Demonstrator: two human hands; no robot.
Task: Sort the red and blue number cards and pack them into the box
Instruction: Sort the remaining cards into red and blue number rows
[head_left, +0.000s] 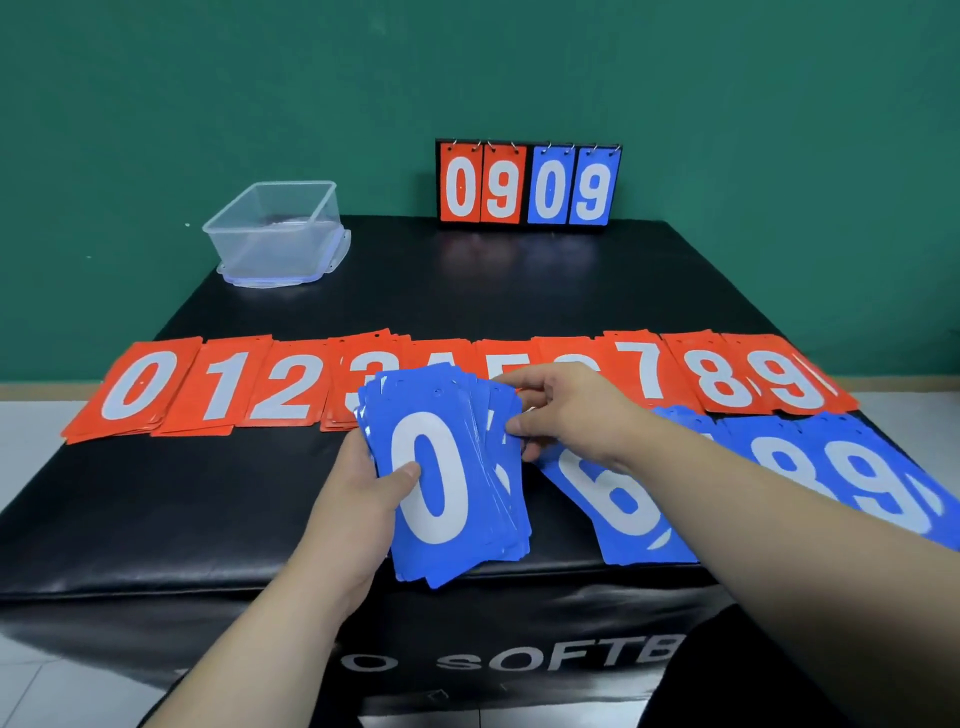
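My left hand (358, 499) grips a thick stack of blue number cards (452, 483) from the left side, thumb on the top card, a white 0. My right hand (561, 410) pinches the stack's upper right edge. Red number cards (218, 387) lie in a row across the black table, small piles showing 0 to 9, the middle ones partly hidden behind the stack and my right hand. More blue cards lie at the right: a 6 (618, 499), an 8 and a 9 (872, 478), partly under my right forearm. The clear plastic box (275, 231) stands at the far left corner.
A flip scoreboard (527, 184) reading 09 in red and 09 in blue stands at the table's far edge against the green wall. The box sits on its lid (332, 260). The black padded table (208, 519) drops off just in front of me.
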